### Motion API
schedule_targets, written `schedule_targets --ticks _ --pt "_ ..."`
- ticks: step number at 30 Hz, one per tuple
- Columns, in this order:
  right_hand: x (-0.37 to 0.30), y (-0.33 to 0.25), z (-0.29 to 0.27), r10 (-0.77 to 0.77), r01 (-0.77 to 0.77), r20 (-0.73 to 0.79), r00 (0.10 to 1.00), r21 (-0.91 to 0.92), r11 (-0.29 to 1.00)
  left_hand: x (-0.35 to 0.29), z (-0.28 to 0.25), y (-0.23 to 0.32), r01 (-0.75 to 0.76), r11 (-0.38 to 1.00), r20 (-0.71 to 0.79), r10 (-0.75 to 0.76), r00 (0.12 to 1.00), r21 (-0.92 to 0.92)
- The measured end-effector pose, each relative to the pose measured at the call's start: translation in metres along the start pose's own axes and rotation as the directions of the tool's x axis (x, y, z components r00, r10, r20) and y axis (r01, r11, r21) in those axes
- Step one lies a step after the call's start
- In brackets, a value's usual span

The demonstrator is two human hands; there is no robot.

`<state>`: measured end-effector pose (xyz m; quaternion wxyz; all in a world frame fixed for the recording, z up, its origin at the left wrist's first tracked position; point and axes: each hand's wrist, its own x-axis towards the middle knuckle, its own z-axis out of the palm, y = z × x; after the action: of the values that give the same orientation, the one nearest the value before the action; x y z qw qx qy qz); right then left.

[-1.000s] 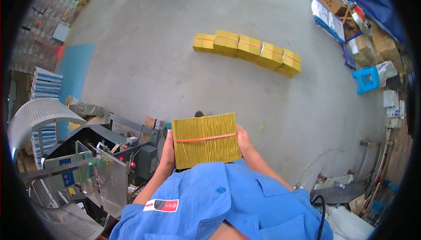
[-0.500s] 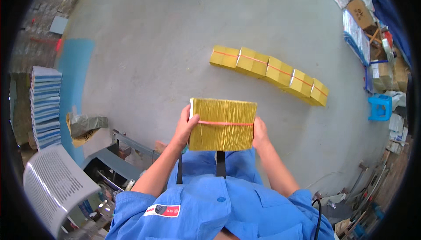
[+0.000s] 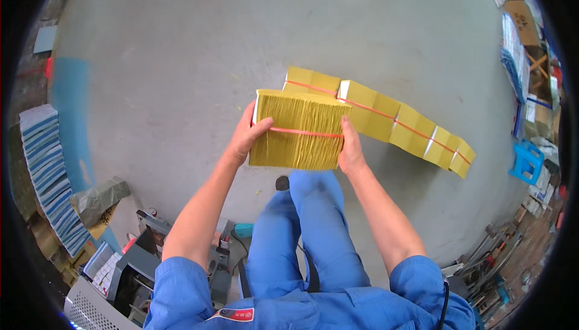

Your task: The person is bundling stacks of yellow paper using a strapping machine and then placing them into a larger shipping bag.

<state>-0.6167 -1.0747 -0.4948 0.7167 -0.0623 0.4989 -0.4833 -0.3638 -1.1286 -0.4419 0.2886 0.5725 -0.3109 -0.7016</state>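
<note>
Between my two hands is a thick bundle of yellow folded paper (image 3: 297, 152), bound around its middle by a pinkish-red band. My left hand (image 3: 245, 134) closes on its left end, thumb across the ridged front edges near the band. At the right end, my right hand (image 3: 351, 150) presses against the side with its thumb up; part of its fingers is hidden. Just beyond, a curved row of similar banded yellow bundles (image 3: 413, 126) lies on the grey floor, running toward the right. The held bundle overlaps the left end of that row in view.
A tall stack of blue and white sheets (image 3: 51, 173) stands at the left by a blue floor strip (image 3: 69, 101). Dark machinery (image 3: 136, 264) and a perforated grey chair back (image 3: 90, 306) are at lower left. A blue stool (image 3: 526, 162), cartons and tools line the right.
Both hands have moved the bundle forward, away from my body, closer to the row on the floor. My view has shifted, and my legs and one shoe now show below.
</note>
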Motion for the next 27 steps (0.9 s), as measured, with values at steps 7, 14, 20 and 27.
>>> schedule_targets --ticks 7,14,20,27 --pt "0.095 0.02 -0.017 -0.039 0.033 -0.045 0.998 -0.115 0.993 0.124 -0.027 -0.065 0.08 0.997 0.024 -0.08 0.997 0.005" --pt "0.153 0.043 -0.045 -0.159 0.03 -0.277 0.948 -0.419 0.908 0.209 -0.011 -0.117 0.123 0.986 0.089 -0.133 0.987 0.11" --pt "0.144 0.052 -0.047 -0.331 0.049 -0.284 0.9 -0.688 0.724 0.216 -0.006 -0.133 0.07 0.998 0.087 -0.07 0.994 0.0" --pt "0.071 0.038 -0.011 -0.333 0.065 -0.208 0.92 -0.755 0.652 0.21 0.002 -0.138 -0.011 0.977 -0.07 0.026 0.997 0.211"
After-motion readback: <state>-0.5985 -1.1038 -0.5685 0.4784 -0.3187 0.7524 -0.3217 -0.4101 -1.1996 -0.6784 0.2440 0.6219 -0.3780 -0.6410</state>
